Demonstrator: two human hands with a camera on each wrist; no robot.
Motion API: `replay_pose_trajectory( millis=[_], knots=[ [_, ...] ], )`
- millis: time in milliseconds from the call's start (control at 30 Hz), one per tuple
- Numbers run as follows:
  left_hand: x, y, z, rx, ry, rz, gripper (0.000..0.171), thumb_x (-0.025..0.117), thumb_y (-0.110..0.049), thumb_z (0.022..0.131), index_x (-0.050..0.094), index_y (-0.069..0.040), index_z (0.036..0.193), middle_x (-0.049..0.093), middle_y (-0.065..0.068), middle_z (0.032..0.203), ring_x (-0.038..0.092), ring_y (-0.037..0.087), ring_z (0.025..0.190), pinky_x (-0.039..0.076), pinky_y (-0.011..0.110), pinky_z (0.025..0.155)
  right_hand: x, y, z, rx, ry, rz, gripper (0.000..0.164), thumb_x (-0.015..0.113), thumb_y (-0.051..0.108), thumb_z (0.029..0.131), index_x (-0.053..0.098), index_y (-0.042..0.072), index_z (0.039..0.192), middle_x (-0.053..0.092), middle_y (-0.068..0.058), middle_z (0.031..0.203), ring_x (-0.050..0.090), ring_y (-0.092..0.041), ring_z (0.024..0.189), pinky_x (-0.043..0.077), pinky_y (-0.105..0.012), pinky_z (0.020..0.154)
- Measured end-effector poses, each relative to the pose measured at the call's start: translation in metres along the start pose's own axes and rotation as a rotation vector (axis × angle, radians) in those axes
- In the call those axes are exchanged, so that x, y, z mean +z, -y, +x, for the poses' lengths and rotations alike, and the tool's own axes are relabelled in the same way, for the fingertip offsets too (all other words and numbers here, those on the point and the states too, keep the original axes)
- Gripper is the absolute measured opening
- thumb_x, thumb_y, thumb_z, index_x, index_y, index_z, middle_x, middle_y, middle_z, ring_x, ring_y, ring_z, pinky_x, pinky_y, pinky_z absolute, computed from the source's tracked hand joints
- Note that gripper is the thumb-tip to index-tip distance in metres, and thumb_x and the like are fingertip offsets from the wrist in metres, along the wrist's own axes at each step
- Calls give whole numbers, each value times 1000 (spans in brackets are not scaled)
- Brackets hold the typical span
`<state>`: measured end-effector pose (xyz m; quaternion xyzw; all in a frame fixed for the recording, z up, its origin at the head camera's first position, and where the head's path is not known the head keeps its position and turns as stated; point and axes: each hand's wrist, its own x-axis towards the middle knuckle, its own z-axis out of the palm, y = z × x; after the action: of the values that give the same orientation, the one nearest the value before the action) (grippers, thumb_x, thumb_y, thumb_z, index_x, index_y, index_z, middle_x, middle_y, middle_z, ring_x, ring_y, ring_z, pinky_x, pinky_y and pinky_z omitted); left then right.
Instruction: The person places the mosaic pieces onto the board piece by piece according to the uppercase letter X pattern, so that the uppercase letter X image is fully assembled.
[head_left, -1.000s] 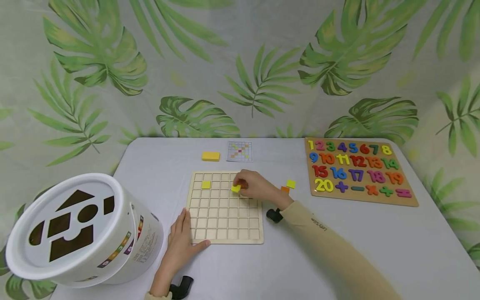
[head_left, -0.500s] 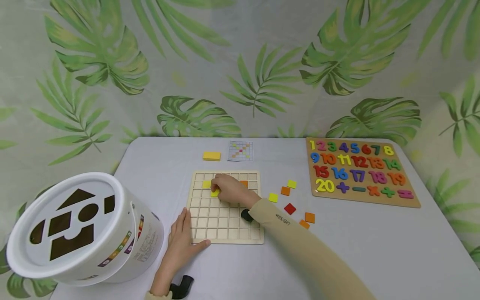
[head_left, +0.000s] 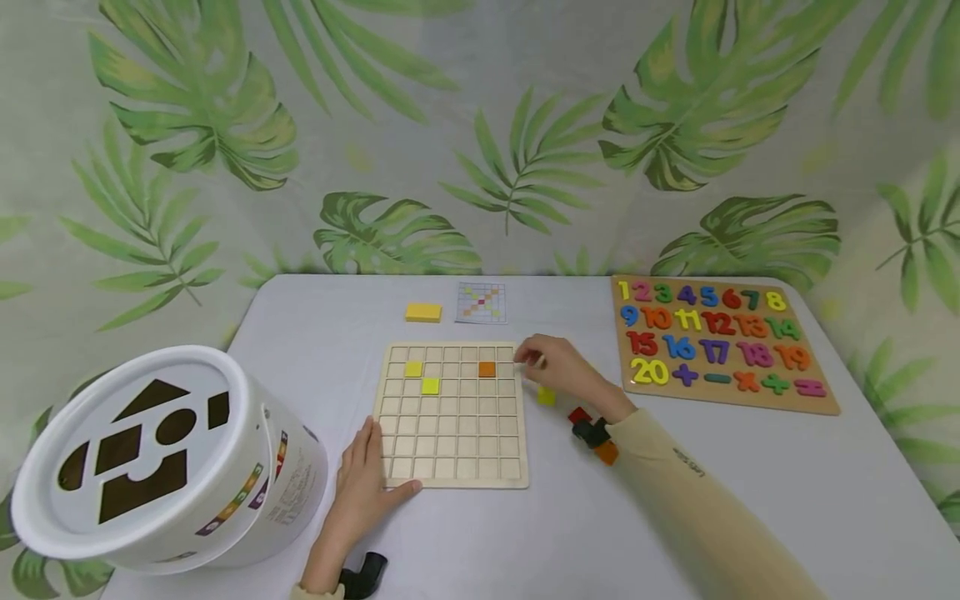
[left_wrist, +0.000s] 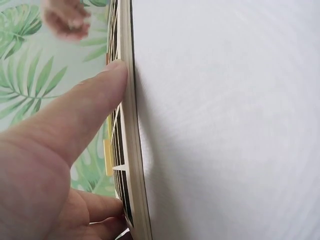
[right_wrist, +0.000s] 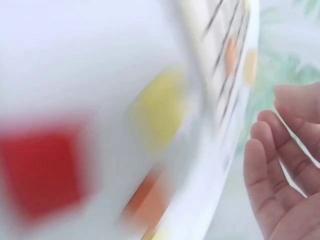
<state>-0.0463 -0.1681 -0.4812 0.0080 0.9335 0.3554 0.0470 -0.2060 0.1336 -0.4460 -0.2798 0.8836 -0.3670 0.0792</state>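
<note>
A wooden grid board (head_left: pixel 453 433) lies on the table with two yellow square tiles, one in the upper left (head_left: pixel 413 369) and one diagonally below it (head_left: pixel 430 387), and an orange tile (head_left: pixel 487 369) at upper right. My left hand (head_left: pixel 360 479) rests at the board's front left corner, fingers straight along the left side. In the left wrist view its thumb (left_wrist: pixel 95 95) touches the board's edge. My right hand (head_left: pixel 558 367) hovers just right of the board, holding nothing; its fingers (right_wrist: pixel 255 165) are loosely bent. Near it lie a yellow tile (head_left: pixel 547 396) and a red tile (right_wrist: pixel 45 172).
Beyond the board are a yellow block (head_left: pixel 423 312) and a coloured pattern card (head_left: pixel 481 302). A number puzzle board (head_left: pixel 723 400) lies at right. A white lidded bucket (head_left: pixel 292 475) stands at left. An orange tile (head_left: pixel 607 452) lies partly hidden by the right wrist.
My right hand moved left with a yellow tile, let it go in the grid diagonally below the first, then came back right with nothing in it. The left hand stayed put.
</note>
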Motion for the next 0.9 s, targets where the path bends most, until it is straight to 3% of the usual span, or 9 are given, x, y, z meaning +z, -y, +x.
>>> replay_pose_trajectory(
  millis=[167,333,667,900],
  knots=[
    [-1,1,-1,0,6,15,106,81,-29,76,14,14,146,6,27,155,7,47,138,10,67,104,-22,-36,-40,120,-26,-52,19,69,-2,82,66,0,101,63,-7,95,57,-22,84,51,-35,74],
    [0,1,-1,12,1,11,106,81,-28,77,13,15,146,6,28,155,6,46,138,9,64,105,-26,-47,-55,147,-5,-76,21,70,-1,82,66,1,103,62,-7,98,56,-23,86,50,-38,78],
    [3,2,0,25,-11,-1,105,81,-28,76,14,14,146,7,27,155,8,45,138,12,63,106,-18,-42,-47,207,18,-193,18,65,0,81,65,7,97,57,-1,92,53,-21,85,50,-38,81],
    [3,4,0,21,-15,11,106,81,-28,76,14,14,146,7,27,155,8,45,138,12,63,105,-9,-19,-26,93,3,-77,20,69,-2,79,65,4,97,60,-3,92,54,-21,85,49,-33,72]
  ],
)
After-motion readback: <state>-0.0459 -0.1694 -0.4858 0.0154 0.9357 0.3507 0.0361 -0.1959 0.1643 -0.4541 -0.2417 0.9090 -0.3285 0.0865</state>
